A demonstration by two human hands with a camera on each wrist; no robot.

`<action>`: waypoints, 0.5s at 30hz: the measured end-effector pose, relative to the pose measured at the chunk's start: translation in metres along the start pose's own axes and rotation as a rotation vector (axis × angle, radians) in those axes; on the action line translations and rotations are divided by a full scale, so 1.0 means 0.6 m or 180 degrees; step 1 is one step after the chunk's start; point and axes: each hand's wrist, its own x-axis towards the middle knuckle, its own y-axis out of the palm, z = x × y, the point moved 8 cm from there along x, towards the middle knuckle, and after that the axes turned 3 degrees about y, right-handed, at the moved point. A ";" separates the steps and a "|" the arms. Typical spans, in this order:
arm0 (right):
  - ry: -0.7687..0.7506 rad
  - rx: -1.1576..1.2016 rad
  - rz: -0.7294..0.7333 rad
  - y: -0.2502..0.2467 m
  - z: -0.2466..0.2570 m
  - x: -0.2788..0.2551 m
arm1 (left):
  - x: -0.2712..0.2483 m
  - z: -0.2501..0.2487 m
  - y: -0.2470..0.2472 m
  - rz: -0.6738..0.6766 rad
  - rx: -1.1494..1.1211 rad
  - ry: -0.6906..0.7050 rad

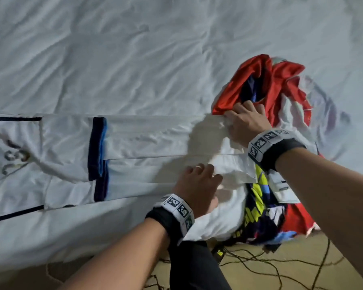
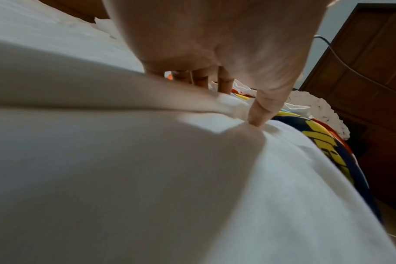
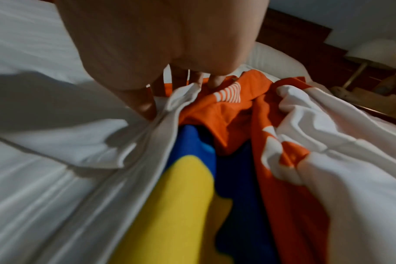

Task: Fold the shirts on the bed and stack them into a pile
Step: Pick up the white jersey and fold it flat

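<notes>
A long white shirt (image 1: 145, 143) with navy and blue cuffs lies folded lengthwise across the white bed (image 1: 134, 59). Its hem end points right. My left hand (image 1: 205, 181) sits at the hem's near corner; in the left wrist view the thumb (image 2: 262, 109) and curled fingers pinch a fold of the cloth. My right hand (image 1: 237, 120) grips the far hem corner, and white cloth (image 3: 181, 96) bunches between its fingers. Just right of the hem lies a loose heap: a red-orange shirt (image 1: 281, 86), a navy and yellow shirt (image 1: 258, 206) and a pale white garment (image 1: 323, 114).
The bed's edge runs along the bottom. Below it lie tan floor with tangled black cables (image 1: 270, 266) and my black-clad leg (image 1: 195, 268). Dark wooden furniture (image 2: 373, 71), a pillow (image 3: 276, 57) and a lamp (image 3: 373, 51) stand beyond the heap.
</notes>
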 end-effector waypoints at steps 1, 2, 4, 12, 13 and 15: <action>-0.0067 0.0026 -0.0040 0.000 -0.002 0.004 | 0.014 -0.013 0.006 -0.0030 0.0045 0.0008; -0.0093 0.0073 -0.0032 0.000 -0.005 0.009 | 0.025 -0.024 0.010 -0.0057 0.0070 -0.0001; -0.0085 0.0289 0.0070 0.003 -0.011 0.020 | 0.042 -0.038 0.013 -0.0183 0.0072 -0.0073; -0.0152 0.0939 0.0241 0.008 -0.022 0.038 | 0.064 -0.062 0.012 -0.0652 0.0095 -0.0200; -0.0164 0.1049 0.0210 0.003 -0.025 0.037 | 0.064 -0.060 0.009 -0.0648 0.0067 -0.0225; -0.0170 0.1182 0.0173 -0.014 -0.028 0.032 | 0.057 -0.056 -0.002 -0.0683 -0.0046 -0.0285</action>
